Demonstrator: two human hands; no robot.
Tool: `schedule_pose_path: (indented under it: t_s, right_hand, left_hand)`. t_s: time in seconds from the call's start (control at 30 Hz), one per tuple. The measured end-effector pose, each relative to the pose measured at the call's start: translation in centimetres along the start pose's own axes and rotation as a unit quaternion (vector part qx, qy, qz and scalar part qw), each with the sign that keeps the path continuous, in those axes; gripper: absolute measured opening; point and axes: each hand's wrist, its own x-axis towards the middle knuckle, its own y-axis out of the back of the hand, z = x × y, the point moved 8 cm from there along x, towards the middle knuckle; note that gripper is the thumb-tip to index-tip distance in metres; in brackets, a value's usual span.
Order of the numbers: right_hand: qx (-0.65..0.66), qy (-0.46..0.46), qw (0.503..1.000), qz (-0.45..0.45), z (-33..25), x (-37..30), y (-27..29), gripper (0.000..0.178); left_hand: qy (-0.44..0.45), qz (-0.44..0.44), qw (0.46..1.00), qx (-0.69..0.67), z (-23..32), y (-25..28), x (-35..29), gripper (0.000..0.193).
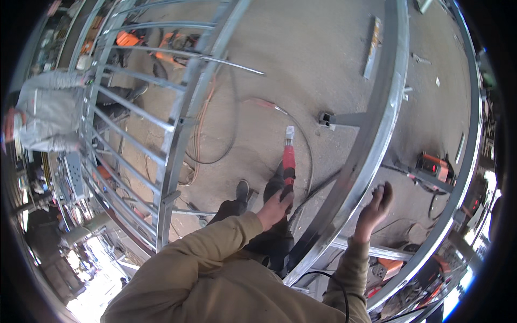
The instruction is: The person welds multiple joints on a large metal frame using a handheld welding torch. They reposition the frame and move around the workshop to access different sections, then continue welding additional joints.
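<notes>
My left hand [273, 211] is wrapped round the dark grip of a long red tool [289, 157], whose silvery metal head points away from me. A dark hose or cable lies along the floor near its grip. To the right, my right hand [374, 210] is raised with its fingers partly extended and nothing in it. It is just right of a long galvanized steel beam [371, 142], apart from it as far as I can see. A short post with a square end piece [327, 120] juts from the beam's left side.
A barred metal frame [173, 156] stands on my left; a person in grey [54, 105] is behind it. Hoses [200, 121] cross the floor. Another rail [470, 129] curves along the right, near a red-and-black machine [434, 167]. A level-like bar [372, 47] lies farther off.
</notes>
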Motion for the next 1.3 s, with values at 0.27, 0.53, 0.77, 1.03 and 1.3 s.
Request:
schedule_pose_path:
  t_s: [0.27, 0.53, 0.77, 1.03, 1.3]
  right_hand:
    - [0.027, -0.118, 0.921, -0.370, -12.9, -18.1, -16.8, 0.047]
    - [-0.023, -0.058, 0.918, -0.392, -22.6, -20.4, -16.7, 0.018]
    - [0.176, 0.110, 0.860, -0.466, -45.1, -29.2, -19.1, 0.044]
    - [0.138, 0.192, 0.594, -0.769, -56.6, -47.3, -25.6, 0.044]
    - [-0.034, 0.172, 0.333, -0.927, -54.2, -73.5, -33.7, 0.048]
  left_hand:
    - [-0.210, -0.147, 0.961, 0.108, 0.3, 3.2, -16.3, 0.065]
    - [-0.365, -0.259, 0.861, 0.243, 0.5, 7.5, -26.8, 0.070]
    - [-0.616, -0.087, 0.758, 0.196, 6.9, 12.0, -34.4, 0.074]
    - [-0.599, 0.017, 0.794, 0.102, 4.8, 19.5, -32.2, 0.082]
    - [-0.525, 0.083, 0.835, 0.141, -1.5, 25.2, -23.9, 0.043]
